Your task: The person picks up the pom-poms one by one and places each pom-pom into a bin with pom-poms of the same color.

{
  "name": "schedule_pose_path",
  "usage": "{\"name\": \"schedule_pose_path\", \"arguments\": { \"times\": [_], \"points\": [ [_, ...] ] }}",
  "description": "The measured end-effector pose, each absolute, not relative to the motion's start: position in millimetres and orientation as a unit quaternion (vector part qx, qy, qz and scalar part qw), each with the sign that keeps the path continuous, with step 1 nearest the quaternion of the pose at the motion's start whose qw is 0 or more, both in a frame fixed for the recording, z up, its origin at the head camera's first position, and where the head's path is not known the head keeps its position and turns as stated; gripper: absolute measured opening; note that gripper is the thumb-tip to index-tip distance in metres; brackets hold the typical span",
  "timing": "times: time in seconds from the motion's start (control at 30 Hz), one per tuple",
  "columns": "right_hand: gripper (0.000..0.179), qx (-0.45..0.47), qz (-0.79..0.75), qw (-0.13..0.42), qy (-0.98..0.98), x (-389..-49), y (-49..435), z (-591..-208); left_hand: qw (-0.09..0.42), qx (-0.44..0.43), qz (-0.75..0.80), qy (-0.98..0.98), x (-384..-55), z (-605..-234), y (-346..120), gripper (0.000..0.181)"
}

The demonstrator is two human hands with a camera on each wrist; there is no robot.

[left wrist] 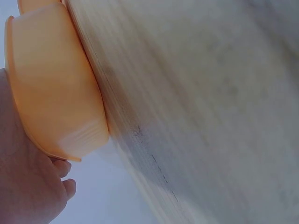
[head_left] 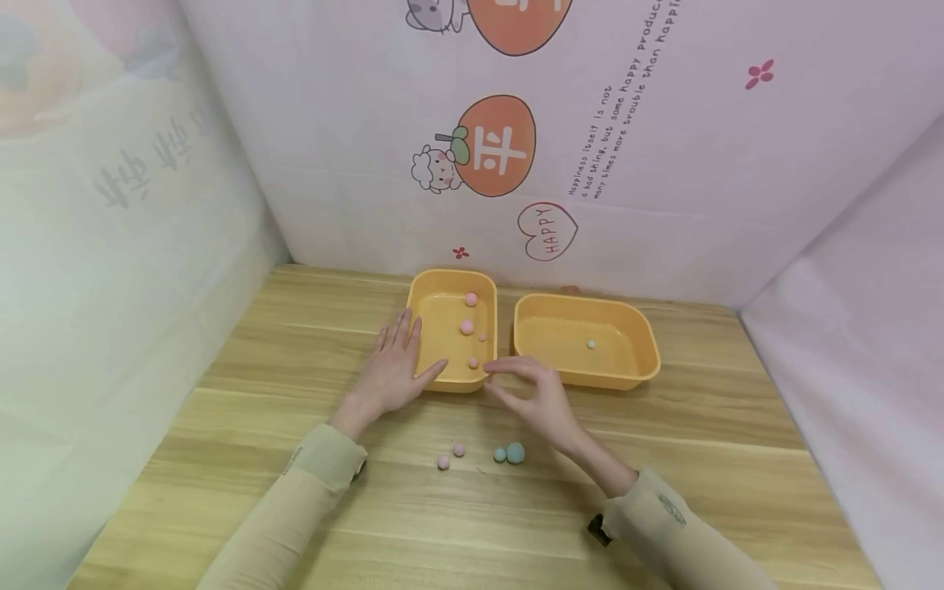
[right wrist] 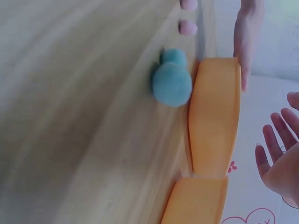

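Observation:
My left hand (head_left: 391, 373) rests flat with spread fingers over the left rim of the left yellow tray (head_left: 451, 385). In the left wrist view, that hand (left wrist: 32, 182) lies along the tray's rim (left wrist: 56, 84). Several pink balls (head_left: 467, 327) sit inside this tray, mostly along its right side. My right hand (head_left: 542, 401) hovers by the tray's front right corner, thumb and index tips apart, with nothing visible between them. The right wrist view shows its fingers (right wrist: 275, 144) spread. Nearest below it on the table are two blue-green balls (head_left: 515, 453), one larger, touching each other.
The right yellow tray (head_left: 586, 378) stands beside the left one and holds one small pale ball (head_left: 591, 345). Two pink balls (head_left: 444, 463) lie on the wooden table (head_left: 413, 533) in front of the left tray. A printed cloth (head_left: 354, 164) hangs behind.

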State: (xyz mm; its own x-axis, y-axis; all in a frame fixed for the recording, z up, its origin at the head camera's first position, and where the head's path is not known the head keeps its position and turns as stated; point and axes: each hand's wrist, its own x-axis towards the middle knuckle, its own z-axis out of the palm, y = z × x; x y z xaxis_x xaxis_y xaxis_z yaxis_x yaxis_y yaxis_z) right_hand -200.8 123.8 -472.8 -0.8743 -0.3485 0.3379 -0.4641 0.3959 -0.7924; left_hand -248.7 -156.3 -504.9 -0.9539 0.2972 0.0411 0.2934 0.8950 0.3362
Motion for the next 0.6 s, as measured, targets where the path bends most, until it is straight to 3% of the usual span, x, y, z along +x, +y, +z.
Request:
{"name": "schedule_pose_path", "arguments": {
  "times": [0.6],
  "points": [
    [0.030,0.290,0.475,0.049,-0.830,-163.5,125.9,-489.2,0.004,0.150,0.172,0.974,-247.3,-503.3,-155.1,0.101]
  ]
}}
